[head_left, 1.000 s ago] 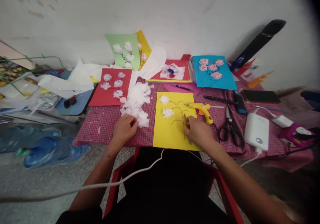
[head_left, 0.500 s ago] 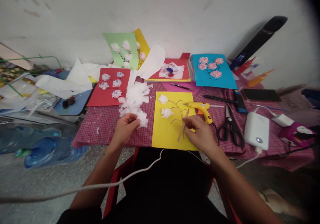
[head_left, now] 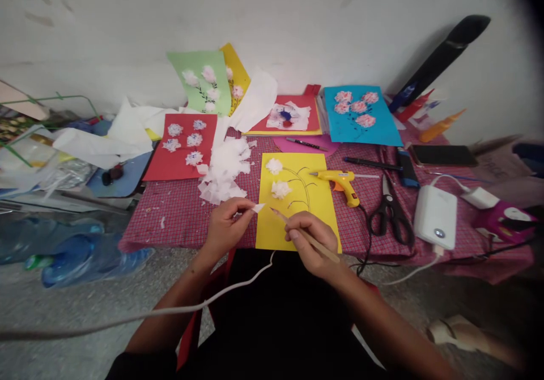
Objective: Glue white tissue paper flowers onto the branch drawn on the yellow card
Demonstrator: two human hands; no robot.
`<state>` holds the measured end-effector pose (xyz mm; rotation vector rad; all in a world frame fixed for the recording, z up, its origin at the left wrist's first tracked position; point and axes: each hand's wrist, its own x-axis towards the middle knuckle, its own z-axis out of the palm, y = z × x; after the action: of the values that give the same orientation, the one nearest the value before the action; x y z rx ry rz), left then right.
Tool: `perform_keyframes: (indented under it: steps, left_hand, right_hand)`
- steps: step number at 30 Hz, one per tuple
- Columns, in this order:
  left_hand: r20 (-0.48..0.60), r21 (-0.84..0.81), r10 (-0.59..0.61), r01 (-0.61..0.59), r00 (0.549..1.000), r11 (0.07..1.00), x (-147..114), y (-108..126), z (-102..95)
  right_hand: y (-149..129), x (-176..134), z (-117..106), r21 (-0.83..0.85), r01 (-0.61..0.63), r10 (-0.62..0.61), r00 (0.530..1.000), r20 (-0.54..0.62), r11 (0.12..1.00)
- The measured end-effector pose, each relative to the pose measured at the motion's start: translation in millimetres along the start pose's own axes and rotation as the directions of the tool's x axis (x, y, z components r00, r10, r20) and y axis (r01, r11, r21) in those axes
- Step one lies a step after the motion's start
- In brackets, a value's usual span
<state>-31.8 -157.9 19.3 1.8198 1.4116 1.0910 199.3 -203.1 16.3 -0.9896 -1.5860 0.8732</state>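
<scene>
I see the stick [head_left: 314, 242] point left and forward from the right hand [head_left: 312, 260].
This hand pinches it; the tip is near, not touching, the white scrap [head_left: 259, 207] which the left hand [head_left: 229, 224] pinches.

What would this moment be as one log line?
left hand: pinching white paper piece | right hand: holding thin stick | nearby: yellow sheet, glue gun
</scene>
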Motion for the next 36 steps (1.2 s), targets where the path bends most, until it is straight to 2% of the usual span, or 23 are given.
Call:
perform_keyframes:
  steps: [2,4,7,10,19,22,25,29,36]
  left_hand:
    - [0.019,-0.039,-0.018,0.018,1.0,0.999,0.0,1.3,3.5]
    - [0.042,-0.146,-0.103,0.108,0.994,0.983,-0.6,-0.5,8.9]
    - [0.097,-0.343,-0.247,0.265,0.964,0.901,-2.2,-6.0,19.1]
    - [0.138,-0.44,-0.308,0.337,0.941,0.832,-3.2,-9.4,27.4]
    - [0.198,-0.409,-0.312,0.367,0.929,0.836,-4.6,-5.0,32.8]
    - [0.254,-0.376,-0.283,0.364,0.925,0.852,-6.6,-6.3,34.1]
    - [0.303,-0.272,-0.209,0.294,0.93,0.916,-5.9,-6.2,37.9]
    - [0.293,-0.054,-0.052,0.071,0.955,0.996,1.1,-4.3,46.4]
    - [0.328,0.112,0.181,-0.228,0.927,0.967,18.4,-3.4,62.4]
  right_hand:
    - [0.0,-0.9,0.5,-0.005,-0.002,0.002,1.0,0.018,1.0]
    - [-0.8,-0.9,1.1,-0.008,-0.002,0.002,1.0,0.024,1.0]
    - [-2.9,0.3,2.4,-0.005,-0.014,0.014,0.999,0.029,1.0]
    - [-2.4,1.1,3.6,-0.016,-0.034,0.034,0.999,0.036,0.999]
    - [9.3,-0.5,3.8,-0.077,-0.106,0.108,0.994,0.015,0.991]
    - [9.9,-3.5,0.0,-0.039,-0.191,0.192,0.981,0.013,0.981]
    - [11.9,-8.5,-5.2,0.077,-0.311,0.311,0.95,0.008,0.947]
    - [16.5,-13.6,-11.4,0.196,-0.4,0.407,0.913,0.006,0.895]
    - [23.5,-11.9,-18.8,0.183,-0.385,0.401,0.914,-0.058,0.905]
